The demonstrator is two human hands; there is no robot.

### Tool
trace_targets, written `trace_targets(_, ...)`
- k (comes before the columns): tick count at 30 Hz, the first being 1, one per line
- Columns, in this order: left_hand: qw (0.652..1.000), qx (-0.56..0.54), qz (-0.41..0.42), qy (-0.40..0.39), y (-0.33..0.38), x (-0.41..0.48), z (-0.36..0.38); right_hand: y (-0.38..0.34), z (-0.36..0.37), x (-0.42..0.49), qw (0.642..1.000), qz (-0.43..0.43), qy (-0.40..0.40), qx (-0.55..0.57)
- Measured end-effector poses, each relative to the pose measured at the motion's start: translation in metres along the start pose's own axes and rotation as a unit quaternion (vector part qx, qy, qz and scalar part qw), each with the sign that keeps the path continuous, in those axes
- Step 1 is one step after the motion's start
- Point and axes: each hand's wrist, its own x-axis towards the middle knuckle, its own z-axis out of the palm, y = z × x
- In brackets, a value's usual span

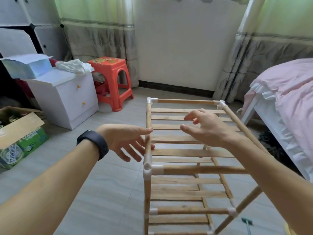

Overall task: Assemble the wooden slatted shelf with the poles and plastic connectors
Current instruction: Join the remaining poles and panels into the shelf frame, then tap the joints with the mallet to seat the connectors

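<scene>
The wooden slatted shelf [184,153] stands upright on the floor at centre right, with wooden poles joined by white plastic connectors [147,168] at its corners. A second slatted tier shows below the top one. My left hand [125,141] is open, fingers spread beside the left top pole [148,126], fingertips touching or nearly touching it. A dark wristband sits on that wrist. My right hand [205,128] hovers open just above the top slats, fingers curled and apart, holding nothing.
A white bedside cabinet [67,99] and an orange plastic stool [113,82] stand at the left. A cardboard box [20,136] sits at far left. A bed with pink bedding [288,102] borders the right. Grey tiled floor lies in front.
</scene>
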Motion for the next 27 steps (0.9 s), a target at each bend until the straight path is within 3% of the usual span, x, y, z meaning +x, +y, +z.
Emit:
trace_targets(6,0.986,-0.086,0.004,-0.143,-0.012,0.003,-0.039,0.003,0.003,0.075,0.999,0.024,-0.016,-0.042)
trace_targets(7,0.987,-0.088,-0.009,-0.135,-0.017,0.003,-0.047,0.003,0.005,0.088,0.998,0.031,-0.018,-0.052)
trace_targets(10,0.997,0.030,-0.065,0.017,-0.023,0.015,-0.068,0.006,0.016,0.122,0.995,0.059,-0.024,-0.080)
trace_targets(13,0.988,0.107,-0.028,0.110,-0.004,0.035,-0.081,0.011,0.028,0.147,0.988,0.095,-0.060,-0.110)
trace_targets(19,0.962,0.017,0.111,0.248,0.066,0.098,-0.068,0.026,0.042,0.172,0.979,0.070,-0.037,-0.189)
trace_targets(27,0.918,-0.209,0.178,0.287,0.076,0.171,-0.047,0.054,0.045,0.182,0.977,-0.026,-0.014,-0.210)
